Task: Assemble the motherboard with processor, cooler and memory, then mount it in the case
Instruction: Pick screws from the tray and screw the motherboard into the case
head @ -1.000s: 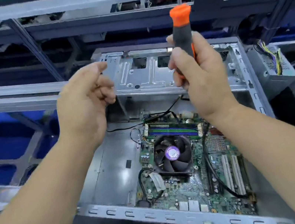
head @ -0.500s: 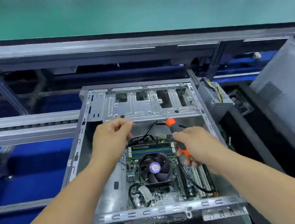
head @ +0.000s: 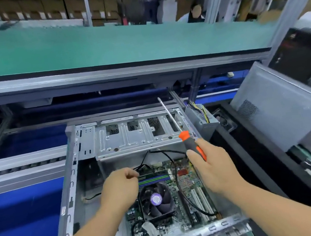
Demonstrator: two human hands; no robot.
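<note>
Motherboard (head: pixel 184 187) unchanged in case (head: pixel 69 196); right hand (head: pixel 212 168) gripping screwdriver (head: pixel 190 142) raised shaft upward; left hand (head: pixel 121 187) loosely curled, lowered.

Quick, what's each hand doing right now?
Left hand: fingers curled at the thin black cable; grip cannot be told.
Right hand: holding the orange-and-black-handled screwdriver, shaft pointing up.

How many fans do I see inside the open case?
1. The cooler fan with a purple sticker sits on the motherboard, between the left hand and right hand. Others may be hidden under the hands.
</note>
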